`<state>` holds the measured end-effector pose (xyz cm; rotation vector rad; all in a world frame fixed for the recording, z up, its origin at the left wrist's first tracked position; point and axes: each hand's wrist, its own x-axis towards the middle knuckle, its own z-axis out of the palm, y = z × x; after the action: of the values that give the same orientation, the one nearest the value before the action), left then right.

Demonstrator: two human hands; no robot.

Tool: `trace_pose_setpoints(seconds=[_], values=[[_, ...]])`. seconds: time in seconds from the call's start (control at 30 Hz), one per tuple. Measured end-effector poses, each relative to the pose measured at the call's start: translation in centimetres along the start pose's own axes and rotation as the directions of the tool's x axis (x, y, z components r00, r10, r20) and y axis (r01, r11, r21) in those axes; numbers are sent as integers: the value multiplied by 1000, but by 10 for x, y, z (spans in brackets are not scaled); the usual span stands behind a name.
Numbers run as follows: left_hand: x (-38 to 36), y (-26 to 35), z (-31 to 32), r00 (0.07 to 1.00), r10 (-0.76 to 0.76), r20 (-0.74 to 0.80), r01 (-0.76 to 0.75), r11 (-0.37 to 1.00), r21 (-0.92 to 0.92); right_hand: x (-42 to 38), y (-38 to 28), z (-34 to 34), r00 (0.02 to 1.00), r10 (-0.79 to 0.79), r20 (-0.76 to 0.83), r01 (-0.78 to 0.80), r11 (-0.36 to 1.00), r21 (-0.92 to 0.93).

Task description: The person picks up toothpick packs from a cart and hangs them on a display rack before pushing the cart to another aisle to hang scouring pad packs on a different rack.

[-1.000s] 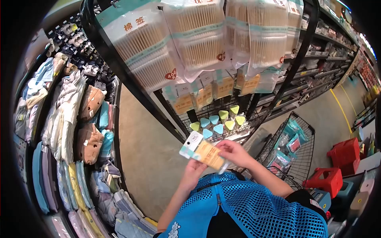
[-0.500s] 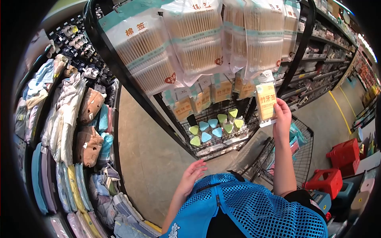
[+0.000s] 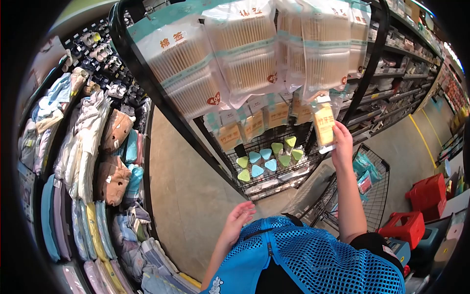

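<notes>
My right hand (image 3: 342, 142) is closed on the edge of a yellow toothpick packet (image 3: 323, 122), held upright at the right side of the rack. Similar toothpick packets (image 3: 253, 125) hang in a row to its left. Above them are large bags of cotton swabs (image 3: 247, 49). Low in front of my body, my left hand (image 3: 240, 213) has its fingers apart and holds nothing. Green and blue triangular containers (image 3: 270, 164) sit in the wire basket below the hanging packets.
A black wire cart (image 3: 379, 191) with packages stands at the right, near red stools (image 3: 404, 228). Folded textiles (image 3: 81, 147) fill the shelves on the left. The rack's black post (image 3: 166, 110) slants between them and the packets. Stocked shelves (image 3: 401, 73) run along the back right.
My right hand and the toothpick packet have moved slightly left and up, closer to the hanging row. My left hand has stayed low, with little change.
</notes>
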<state>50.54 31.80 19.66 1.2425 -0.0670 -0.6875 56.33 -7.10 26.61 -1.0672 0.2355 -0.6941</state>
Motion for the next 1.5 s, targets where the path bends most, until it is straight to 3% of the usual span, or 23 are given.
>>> trace_pose_setpoints(seconds=[0.17, 0.3, 0.5, 0.77, 0.97, 1.07, 1.1, 1.17, 1.23, 1.33, 1.43, 1.5], values=[[-1, 2, 8, 1000, -14, 28, 12, 999, 48, 14, 48, -11, 988, 150, -35, -132, 941, 311], [-5, 0, 8, 999, -18, 26, 16, 997, 73, -9, 84, -43, 901, 419, -109, -348, 851, 392], [-9, -7, -4, 999, -23, 27, 21, 999, 45, -62, 103, -88, 786, 598, -156, -468, 741, 482], [-17, 2, -27, 991, -39, 125, 28, 995, 93, -105, 79, -88, 808, 551, -208, -423, 789, 446], [-47, 12, -53, 988, -69, 136, 56, 994, 96, -144, 60, -64, 861, 398, -315, -321, 908, 270], [-61, 0, -76, 985, -94, 143, 86, 994, 63, -166, 51, -68, 887, 310, -342, -305, 950, 70], [-67, 0, -81, 984, -103, 145, 95, 994, 62, -173, 53, -84, 904, 197, -380, -277, 946, -167], [-76, -1, -89, 981, -123, 152, 114, 991, 62, -185, 59, -128, 927, -35, -374, -214, 770, -601], [-83, -5, -98, 978, -135, 161, 126, 990, 69, -218, 35, -146, 919, -275, -282, -211, 259, -943], [-90, -13, -112, 970, -157, 188, 144, 986, 83, -275, 8, -179, 815, -306, -493, -525, -26, -851], [-98, -19, -121, 957, -192, 220, 172, 979, 106, -340, 2, -236, 777, -264, -571, -629, -324, -706], [-101, -23, -124, 945, -220, 243, 194, 973, 126, -394, 13, -270, 821, -161, -548, -551, -472, -688]])
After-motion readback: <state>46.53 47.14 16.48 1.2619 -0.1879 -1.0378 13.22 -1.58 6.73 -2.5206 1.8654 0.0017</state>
